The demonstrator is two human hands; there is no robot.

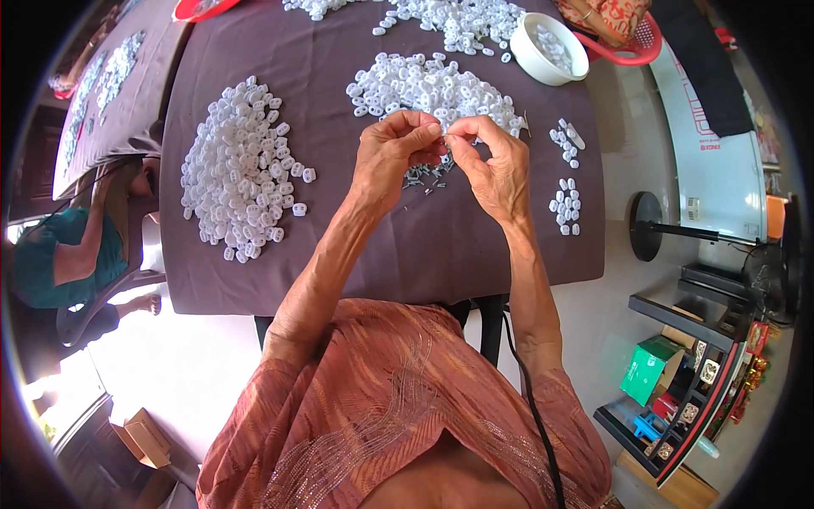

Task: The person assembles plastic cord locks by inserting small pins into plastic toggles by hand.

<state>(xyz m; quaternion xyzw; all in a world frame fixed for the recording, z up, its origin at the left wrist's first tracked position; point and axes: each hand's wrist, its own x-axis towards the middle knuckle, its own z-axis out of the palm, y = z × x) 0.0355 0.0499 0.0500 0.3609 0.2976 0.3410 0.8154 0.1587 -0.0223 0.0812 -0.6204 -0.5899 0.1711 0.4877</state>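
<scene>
White plastic pieces heaped (242, 165) on our dark tablecloth (381, 246), white bowl (549, 49) beyond, small metal parts (426, 176) beneath, our left hand (392, 157) and right hand (496, 165) pinching a tiny white piece (443, 134) between fingertips.

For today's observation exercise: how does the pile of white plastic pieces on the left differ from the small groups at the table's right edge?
The left pile is large and heaped; the right-edge groups hold a few pieces lying flat. The left pile is one mass; the groups sit in separate clusters. Both lie on the dark tablecloth.
</scene>
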